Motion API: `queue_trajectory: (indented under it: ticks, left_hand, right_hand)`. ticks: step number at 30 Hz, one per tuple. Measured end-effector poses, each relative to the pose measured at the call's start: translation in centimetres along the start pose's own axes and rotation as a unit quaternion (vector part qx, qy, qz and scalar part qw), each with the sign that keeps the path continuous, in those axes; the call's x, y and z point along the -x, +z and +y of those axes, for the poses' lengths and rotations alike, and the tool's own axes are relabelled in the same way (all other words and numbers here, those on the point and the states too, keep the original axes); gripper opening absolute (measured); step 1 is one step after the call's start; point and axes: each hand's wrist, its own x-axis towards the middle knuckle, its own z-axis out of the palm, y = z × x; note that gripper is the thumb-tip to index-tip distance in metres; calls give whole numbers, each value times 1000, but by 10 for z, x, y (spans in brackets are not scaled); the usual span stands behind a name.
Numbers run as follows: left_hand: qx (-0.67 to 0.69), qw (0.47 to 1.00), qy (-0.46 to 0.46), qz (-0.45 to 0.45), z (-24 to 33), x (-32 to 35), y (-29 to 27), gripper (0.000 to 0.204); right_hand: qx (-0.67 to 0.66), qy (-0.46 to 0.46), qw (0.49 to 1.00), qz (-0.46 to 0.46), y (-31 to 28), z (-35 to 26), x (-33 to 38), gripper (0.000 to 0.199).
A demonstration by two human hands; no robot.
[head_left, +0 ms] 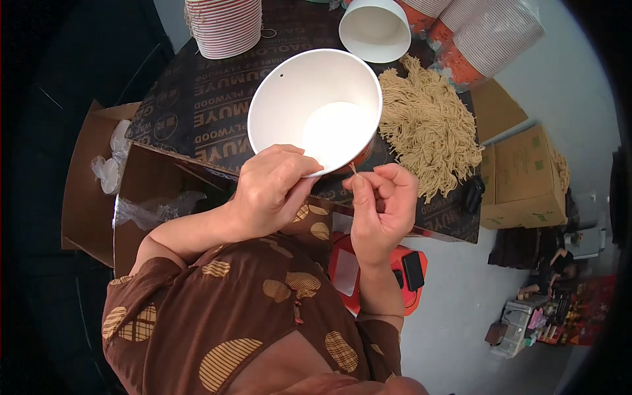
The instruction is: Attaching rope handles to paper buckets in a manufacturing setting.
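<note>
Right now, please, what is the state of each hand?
Left hand: closed, holding the white bucket by its rim.
Right hand: closed, pinching a thin string at the fingertips.

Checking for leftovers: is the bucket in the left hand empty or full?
Empty: the bucket faces the camera mouth-on, showing bare white wall and bottom with nothing lying there. The left hand holds it.

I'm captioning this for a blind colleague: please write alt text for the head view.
A person's left hand grips the near edge of a white bowl while the right hand pinches a thin strand beside it. On the dark table are a heap of tan cords and a container stack.
</note>
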Motion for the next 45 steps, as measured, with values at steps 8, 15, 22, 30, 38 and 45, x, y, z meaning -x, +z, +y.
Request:
queue_trajectory:
  ticks: [8, 15, 22, 30, 38, 45]
  left_hand:
    - [-12, 1000, -12, 6, -1, -7, -1, 22]
    - [-42, 998, -29, -30, -17, -49, -2, 16]
    - [-62, 988, 81, -115, -19, -59, 9, 16]
    - [108, 969, -184, -124, 15, -19, -4, 35]
    - [340, 790, -444, -251, 12, -21, 15, 54]
    - [375, 784, -444, -219, 6, -7, 23, 36]
  right_hand:
    - [-12, 22, 999, -21, -4, -2, 2, 25]
    - [-66, 45, 997, 5, 1, -1, 5, 24]
    - [-48, -18, 999, 4, -7, 11, 11, 23]
    - [186, -134, 973, -38, -18, 20, 19, 29]
    - [295, -290, 906, -89, -16, 25, 9, 32]
    - [284, -206, 934, -64, -15, 30, 18, 23]
